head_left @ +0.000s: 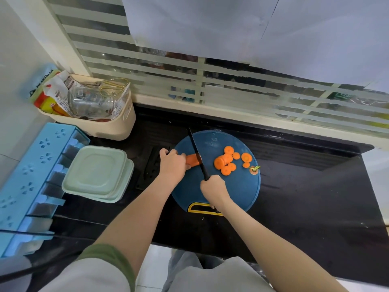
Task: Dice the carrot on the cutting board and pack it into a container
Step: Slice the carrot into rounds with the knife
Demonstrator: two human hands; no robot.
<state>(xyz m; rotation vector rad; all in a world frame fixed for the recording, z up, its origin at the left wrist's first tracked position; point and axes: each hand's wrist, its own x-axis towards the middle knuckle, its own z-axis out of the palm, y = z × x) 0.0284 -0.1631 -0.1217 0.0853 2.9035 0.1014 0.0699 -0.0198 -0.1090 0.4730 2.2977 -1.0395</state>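
A: Hands?
B: Right hand (212,187) below centre grips the knife (196,153); left hand (171,163) clamps the carrot (192,160) mid-frame on the cutting board (235,190).
A: Tip?
B: I'd curl that left hand back from the blade, slicing straight down, evenly.

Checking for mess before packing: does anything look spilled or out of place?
Nothing has spilled: the carrot slices all lie on the cutting board. Only the cut-off carrot top, green stub attached, sits at the board's right rim, where it might get nudged onto the counter.
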